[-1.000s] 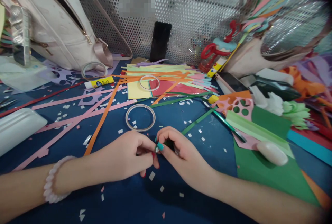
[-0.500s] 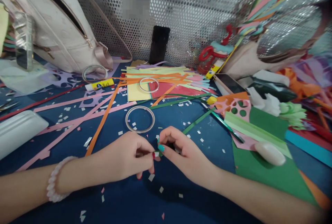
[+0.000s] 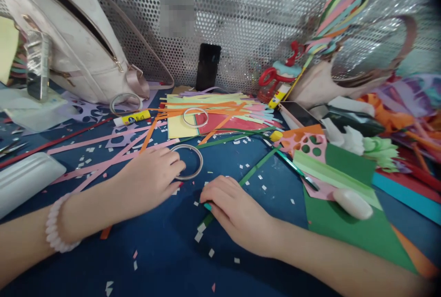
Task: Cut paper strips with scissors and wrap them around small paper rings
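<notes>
My left hand (image 3: 151, 178) lies flat on the blue table, palm down, fingertips touching the left edge of a clear tape ring (image 3: 201, 163). A white bead bracelet (image 3: 51, 226) circles that wrist. My right hand (image 3: 234, 206) rests just right of it, fingers curled down and pinning a thin green paper strip (image 3: 257, 166) to the table. The strip runs diagonally from under the hand toward the upper right, and its short lower end (image 3: 207, 219) sticks out below the thumb. Small white paper scraps lie around both hands.
Pink and orange strips (image 3: 103, 150) cross the table at left. A stack of coloured paper (image 3: 220, 109) bears a second tape ring (image 3: 195, 117). There are also a glue stick (image 3: 132, 118), a white backpack (image 3: 79, 44), a black phone (image 3: 208, 66), green card (image 3: 344, 228) and a white case (image 3: 27, 177).
The hands were pinched together over a small piece. They have parted: the left moved up to the tape ring, the right lowered onto the green strip. The view tilted slightly.
</notes>
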